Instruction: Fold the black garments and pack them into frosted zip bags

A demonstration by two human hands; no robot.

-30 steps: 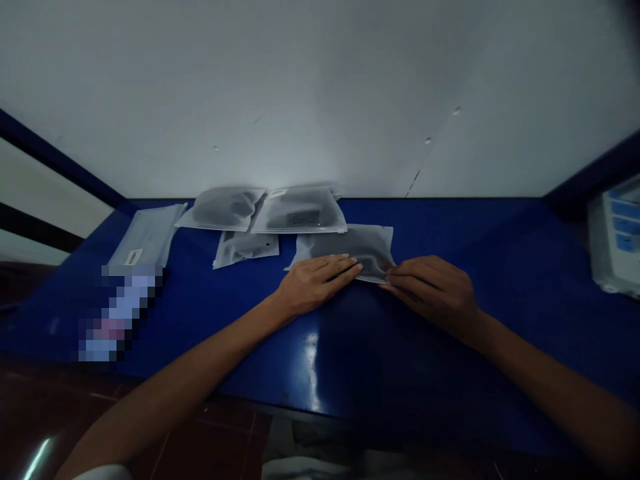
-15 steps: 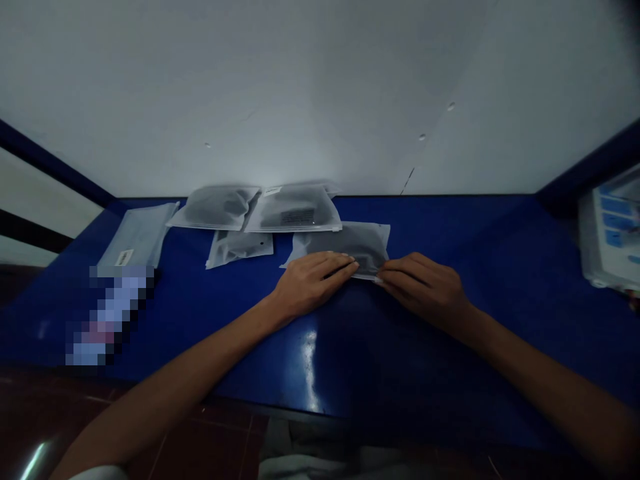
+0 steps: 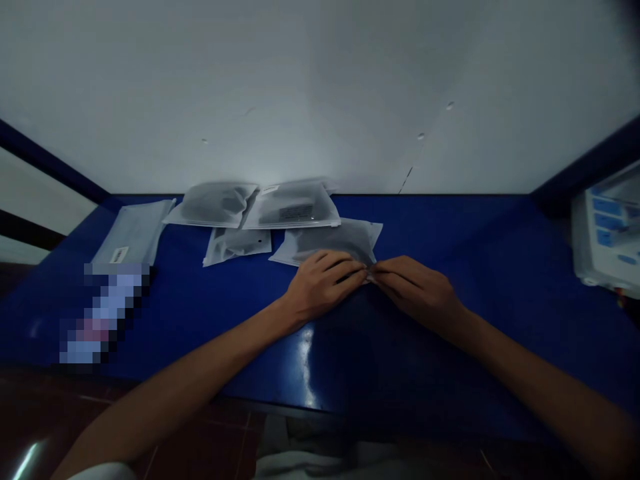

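Frosted rectangular plastic bag (image 3: 327, 239), dark contents, on glossy blue table (image 3: 490, 267). Right hand (image 3: 417, 287): fingers pinching near right corner. Left hand (image 3: 325, 283) across near edge, grip unclear, apparently steadying bag.

The pouches (image 3: 325, 240) are milky grey-white, the tabletop (image 3: 480, 230) deep blue, the wall (image 3: 310, 100) plain grey.

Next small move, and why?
I'd probably slide the left hand leftward along the near edge of the frosted bag, the right hand pinching the corner: both hands meet at its near right corner, and the left covers part of that edge. Whether it's sealed is hidden.
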